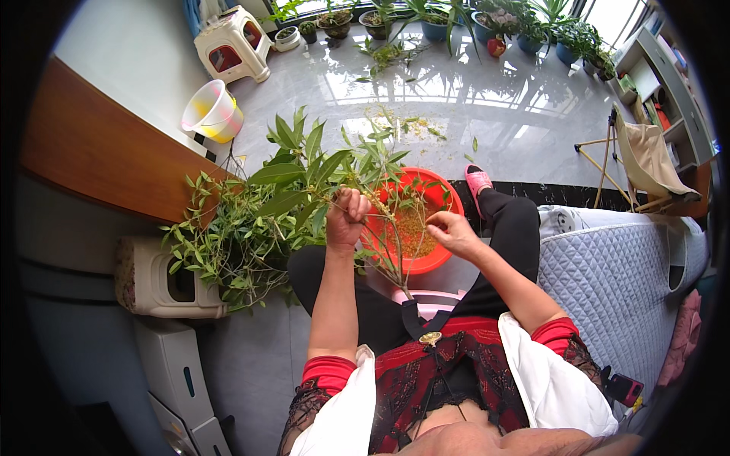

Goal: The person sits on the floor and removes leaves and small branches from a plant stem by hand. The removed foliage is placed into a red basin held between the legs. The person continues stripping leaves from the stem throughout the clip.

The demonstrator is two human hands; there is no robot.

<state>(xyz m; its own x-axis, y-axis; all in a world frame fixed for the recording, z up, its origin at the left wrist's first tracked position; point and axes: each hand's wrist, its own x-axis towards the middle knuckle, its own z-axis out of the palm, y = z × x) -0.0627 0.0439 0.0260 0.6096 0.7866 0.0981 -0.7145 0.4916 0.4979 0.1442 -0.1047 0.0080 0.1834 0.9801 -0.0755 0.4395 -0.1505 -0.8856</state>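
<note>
My left hand (347,216) is closed around a thin stem of a leafy branch (319,171) with small yellow flowers. The branch's woody stems meet near my lap and spread over a red plastic basin (452,251). Small yellow-orange blossoms (416,233) lie in the basin. My right hand (453,232) is over the basin's right side, thumb and forefinger close to a thin twig; whether they pinch it cannot be told. A large heap of cut leafy branches (239,245) lies to the left.
A clear and yellow bucket (215,114) and a plastic stool (232,48) stand at the upper left; another stool (165,279) is at the left. Fallen leaves (393,54) lie on the tiled floor. Potted plants (436,25) line the window. A folding chair (650,154) and quilted bed cover (604,273) are at the right.
</note>
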